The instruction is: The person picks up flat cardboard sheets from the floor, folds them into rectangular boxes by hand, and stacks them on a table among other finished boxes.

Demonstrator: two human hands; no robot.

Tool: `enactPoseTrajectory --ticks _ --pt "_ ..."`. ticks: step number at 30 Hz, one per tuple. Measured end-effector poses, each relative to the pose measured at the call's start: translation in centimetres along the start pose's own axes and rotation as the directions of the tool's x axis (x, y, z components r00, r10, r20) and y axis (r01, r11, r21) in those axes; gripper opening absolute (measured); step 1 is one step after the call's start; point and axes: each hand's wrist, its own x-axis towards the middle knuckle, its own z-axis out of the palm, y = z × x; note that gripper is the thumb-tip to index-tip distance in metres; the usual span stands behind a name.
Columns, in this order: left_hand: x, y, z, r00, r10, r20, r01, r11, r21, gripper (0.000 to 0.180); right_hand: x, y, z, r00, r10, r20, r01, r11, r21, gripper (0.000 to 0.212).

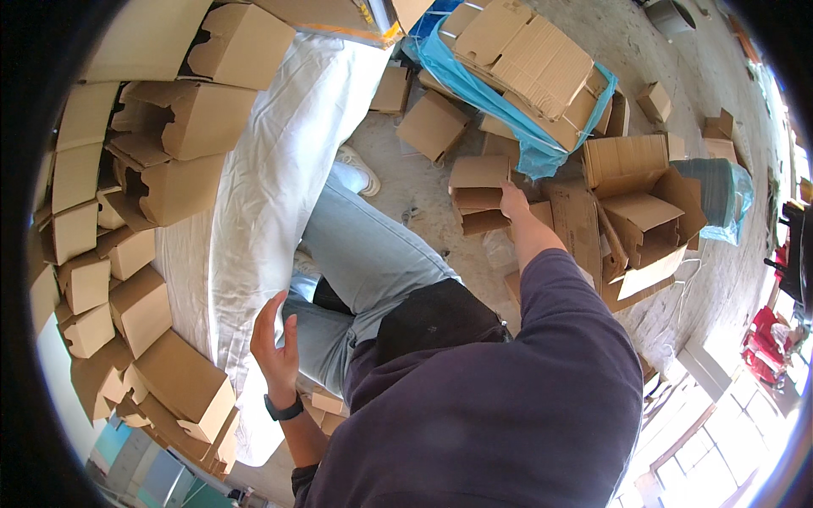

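My right hand (pixel 513 201) reaches out over the floor to a small brown cardboard box (pixel 479 172) with an open side. Its fingers close on the box's right edge; the fingertips are partly hidden there. My left hand (pixel 277 345) is raised over the edge of the white cloth (pixel 279 161), beside my knee. It holds nothing, its thumb apart from the fingers, and a dark watch (pixel 284 409) is on that wrist. More small boxes (pixel 434 125) lie on the floor beyond the one at my right hand.
Stacked open cardboard boxes (pixel 199 118) line the left side beside the cloth. Flattened cardboard (pixel 542 59) lies bundled in blue plastic (pixel 538 157) at the far right. A larger open carton (pixel 631 165) holds another box. Beyond it stands a plastic-wrapped roll (pixel 711 190).
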Motion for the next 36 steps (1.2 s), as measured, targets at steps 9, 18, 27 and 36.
enactPoseTrajectory --ticks 9,18,27,36 --pt "-0.4 0.2 0.4 0.999 -0.052 0.002 0.052 0.999 -0.012 0.029 0.9 -2.8 -5.1 0.98 -0.031 -0.198 0.052 0.993 0.104 0.032" --pt "-0.4 -0.3 1.1 1.0 -0.016 -0.023 0.015 0.999 -0.03 0.028 4.9 -4.6 -23.3 0.698 -0.184 -0.692 0.03 0.973 -0.228 0.077" --pt "-0.9 -0.7 0.3 0.996 -0.036 -0.081 0.033 0.998 -0.046 0.027 7.8 -2.6 -23.4 0.901 -0.077 -0.427 -0.051 0.958 -0.282 0.077" --pt "-0.9 -1.8 -0.4 0.99 0.018 -0.142 -0.032 0.994 -0.101 0.027 2.4 -2.1 -25.2 0.635 -0.313 -0.706 0.157 0.947 -0.279 0.035"
